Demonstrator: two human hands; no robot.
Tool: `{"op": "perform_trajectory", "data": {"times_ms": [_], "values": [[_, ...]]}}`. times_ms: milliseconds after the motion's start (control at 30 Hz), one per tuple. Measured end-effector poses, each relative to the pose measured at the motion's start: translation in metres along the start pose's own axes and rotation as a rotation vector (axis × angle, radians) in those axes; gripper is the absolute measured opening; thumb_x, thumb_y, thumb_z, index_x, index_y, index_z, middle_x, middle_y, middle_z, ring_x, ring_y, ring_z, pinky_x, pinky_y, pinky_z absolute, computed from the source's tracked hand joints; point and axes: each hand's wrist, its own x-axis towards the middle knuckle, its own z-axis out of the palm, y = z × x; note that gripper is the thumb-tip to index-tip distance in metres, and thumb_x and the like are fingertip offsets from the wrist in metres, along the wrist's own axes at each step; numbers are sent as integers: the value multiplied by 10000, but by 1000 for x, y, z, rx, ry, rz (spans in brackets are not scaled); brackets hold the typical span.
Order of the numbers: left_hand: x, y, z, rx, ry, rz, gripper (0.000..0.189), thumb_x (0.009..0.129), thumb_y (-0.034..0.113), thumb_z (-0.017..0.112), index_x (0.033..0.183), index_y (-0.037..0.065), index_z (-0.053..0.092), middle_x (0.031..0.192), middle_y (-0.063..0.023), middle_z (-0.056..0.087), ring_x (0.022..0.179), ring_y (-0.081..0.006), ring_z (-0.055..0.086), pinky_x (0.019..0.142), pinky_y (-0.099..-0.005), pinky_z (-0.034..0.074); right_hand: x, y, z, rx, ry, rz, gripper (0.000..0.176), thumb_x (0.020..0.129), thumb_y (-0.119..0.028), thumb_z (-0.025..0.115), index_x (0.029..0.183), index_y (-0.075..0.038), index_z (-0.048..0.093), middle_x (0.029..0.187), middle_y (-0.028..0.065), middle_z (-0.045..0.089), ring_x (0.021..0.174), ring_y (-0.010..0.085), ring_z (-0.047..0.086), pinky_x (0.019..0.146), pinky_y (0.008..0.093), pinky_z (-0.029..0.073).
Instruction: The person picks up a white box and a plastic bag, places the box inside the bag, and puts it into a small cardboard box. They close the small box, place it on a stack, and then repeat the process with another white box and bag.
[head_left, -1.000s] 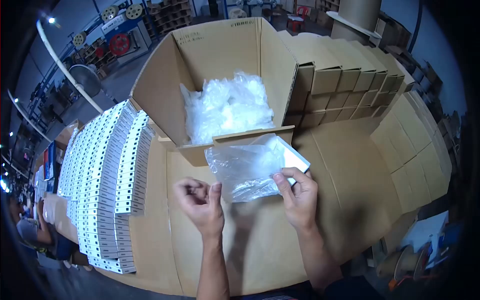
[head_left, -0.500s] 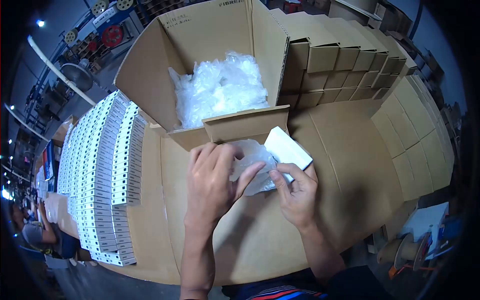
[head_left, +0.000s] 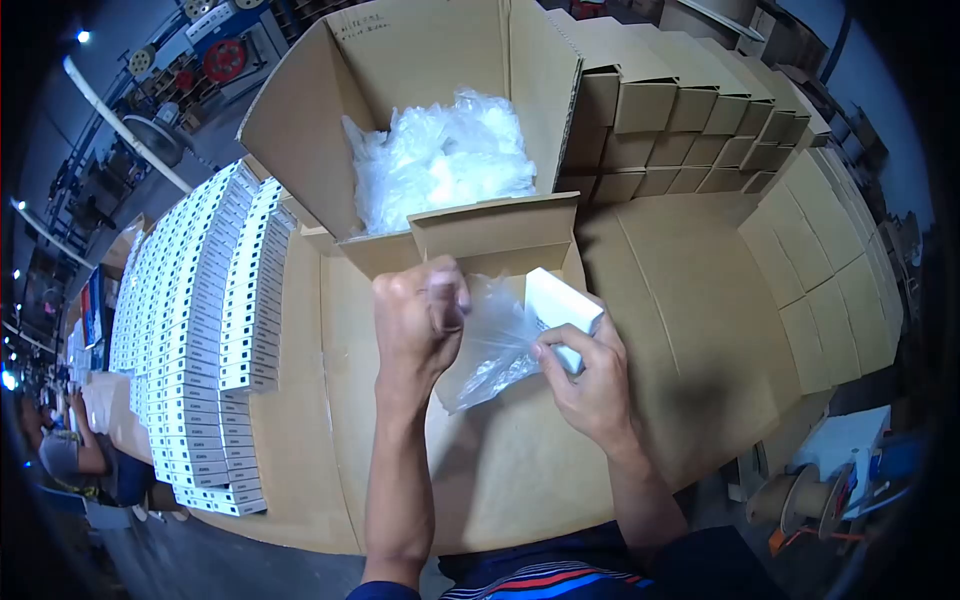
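A small white box (head_left: 562, 308) is held in my right hand (head_left: 590, 375), whose thumb and fingers also pinch an edge of a clear plastic bag (head_left: 492, 345). The bag stretches leftward from the white box toward my left hand (head_left: 425, 310). My left hand is closed with its fingers curled at the bag's left side; the fingers are slightly blurred. Just beyond both hands stands a small open brown carton (head_left: 492, 224) with its flap raised.
Behind is a large cardboard box (head_left: 285, 150) holding crumpled clear plastic (head_left: 445, 165). Stacked white boxes (head_left: 185, 350) line the left. Brown cartons (head_left: 685, 105) are piled at the back right, more (head_left: 835, 280) at the right. A person (head_left: 80, 450) is at far left.
My left hand has closed from an open-fingered pose and turned, and the bag is now drawn out between the hands. The white box has shifted slightly left in my right hand.
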Motion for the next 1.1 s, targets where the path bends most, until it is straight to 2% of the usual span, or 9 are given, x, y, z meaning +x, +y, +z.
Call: {"op": "perform_trajectory", "data": {"times_ms": [100, 133, 233, 333, 500, 600, 667, 800, 1100], "values": [[-9, -7, 0, -224, 336, 62, 836, 1030, 738, 314, 1061, -19, 668, 984, -137, 697, 897, -237, 678, 904, -402, 505, -1, 3, 3, 0, 69, -1, 100, 861, -20, 782, 940, 3, 725, 1218, 203, 601, 1114, 356, 630, 940, 405, 508], [-19, -12, -3, -263, 411, -26, 858, 995, 742, 443, 1299, -55, 533, 1277, -157, 594, 1169, -246, 579, 1077, -427, 410, -2, 3, 3, 15, 89, 3, 84, 873, -9, 773, 938, 6, 722, 1178, 189, 603, 1093, 329, 625, 934, 381, 500], [-67, -24, 1, -753, 223, -330, 758, 903, 399, 816, 1421, -17, 451, 1347, -159, 565, 1303, -252, 528, 1134, -415, 391, -7, 7, 3, 82, 116, 26, 51, 919, 10, 742, 953, 21, 705, 1103, 136, 571, 1052, 253, 602, 909, 328, 490], [-95, -28, -2, -887, -151, -571, 684, 842, 202, 874, 1381, -20, 516, 1292, -134, 629, 1240, -218, 594, 1077, -390, 464, -13, 12, 7, 102, 107, 29, 46, 935, 24, 724, 975, 30, 700, 1114, 117, 563, 1073, 230, 595, 920, 312, 493], [-79, -6, -4, -626, -255, -586, 474, 808, 59, 881, 1202, -38, 636, 1057, -90, 739, 959, -170, 706, 863, -321, 571, -19, 17, 8, 161, 31, 58, 136, 938, -62, 715, 1066, -28, 746, 1236, 217, 617, 1140, 334, 625, 970, 389, 496], [-84, -4, -8, -459, -221, -475, 426, 800, 95, 891, 1135, -20, 653, 1017, -111, 758, 918, -187, 739, 831, -331, 588, -9, 15, -17, 43, -7, 70, 379, 1072, -119, 444, 1359, 24, 647, 1381, 182, 597, 1277, 246, 560, 1110, 349, 404], [-88, -6, -11, -349, -301, -414, 453, 792, 79, 888, 1147, -19, 625, 1007, -126, 751, 938, -186, 727, 842, -329, 582, 4, 24, -26, 137, 147, -58, 492, 1055, -100, 474, 1528, 33, 457, 1418, 237, 555, 1237, 268, 580, 1108, 364, 416], [-93, -5, -9, -264, -342, -370, 439, 767, 100, 895, 1122, 5, 655, 992, -142, 767, 944, -237, 762, 837, -342, 593, 37, -13, -39, 474, 170, -349, 555, 963, 36, 635, 1440, 61, 353, 1336, 241, 520, 1204, 243, 570, 1032, 381, 489], [-97, -2, -8, -243, -388, -372, 511, 769, 118, 900, 1203, -22, 669, 1036, -183, 778, 968, -288, 777, 858, -380, 605, 76, -32, -29, 282, -338, -538, 238, 844, 109, 626, 1015, -40, 698, 918, 122, 600, 850, 260, 614, 777, 343, 498]]}}
